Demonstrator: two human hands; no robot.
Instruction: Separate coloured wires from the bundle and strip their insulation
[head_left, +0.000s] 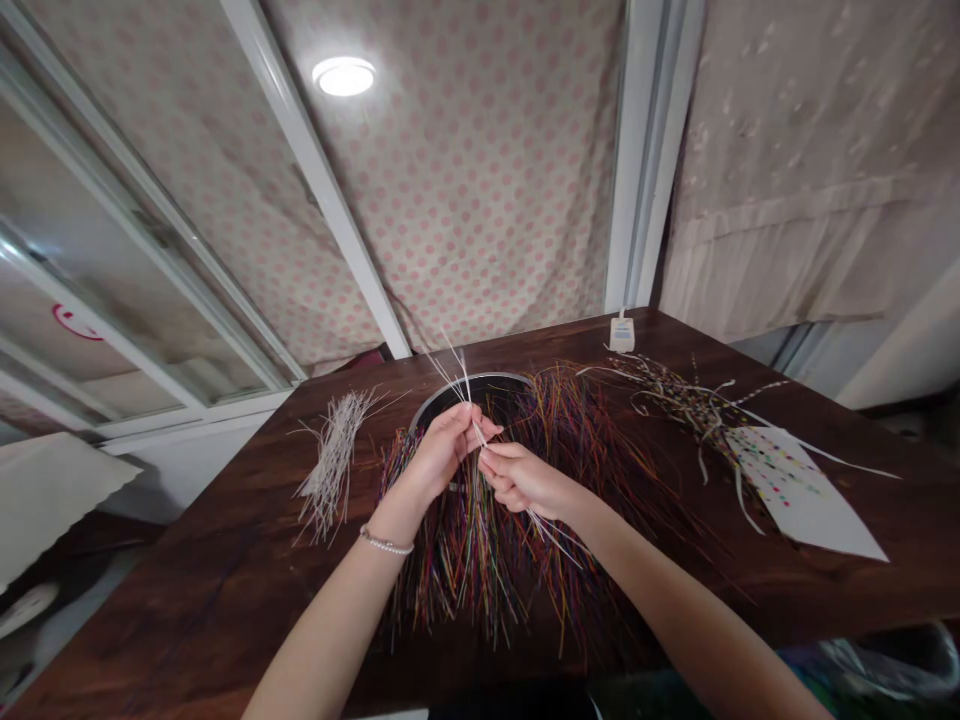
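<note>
Both my hands pinch one thin bundle of white strands (466, 385) above a dark round hoop or tray. My left hand (446, 445), with a beaded bracelet at its wrist, grips the bundle near its upper part, where several ends fan out upward. Just to the right and lower, my right hand (521, 478) is closed around the same strands, whose tails (559, 540) stick out below the fist. Under my hands, many coloured strands (469, 570) spread toward me over the rim (435, 400). Whether the white strands are knotted between my fingers is hidden.
A pile of loose white strands (334, 460) lies left on the dark wooden table (247, 530). To the right are beaded strands (682, 400) and a white sheet (817, 500) with coloured dots. A small white box (621, 332) stands at the back edge, before curtained windows.
</note>
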